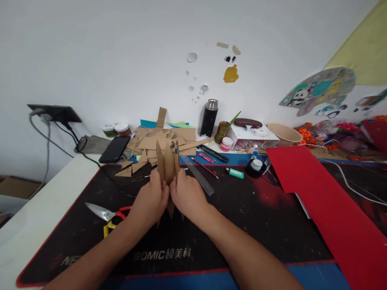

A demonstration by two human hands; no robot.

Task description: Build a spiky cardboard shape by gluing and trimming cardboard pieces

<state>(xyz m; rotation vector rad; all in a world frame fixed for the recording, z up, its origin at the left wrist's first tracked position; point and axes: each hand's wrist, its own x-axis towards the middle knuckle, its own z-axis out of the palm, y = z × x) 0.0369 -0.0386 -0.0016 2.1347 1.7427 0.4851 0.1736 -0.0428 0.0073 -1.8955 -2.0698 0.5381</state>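
Observation:
Between my two hands stands a folded piece of brown cardboard with pointed ends sticking up and down. My left hand is closed round its left side, and my right hand grips its right side, thumbs close together at the front. The palms and fists cover the cardboard's middle. Beside my left forearm lie scissors with red and yellow handles, blades pointing left. A clear ruler and a red pencil rest just beyond my right hand.
Cardboard scraps pile up against the wall, next to a black phone and a black thermos. A green lighter-like object lies on the black desk mat. Red sheet covers the right side.

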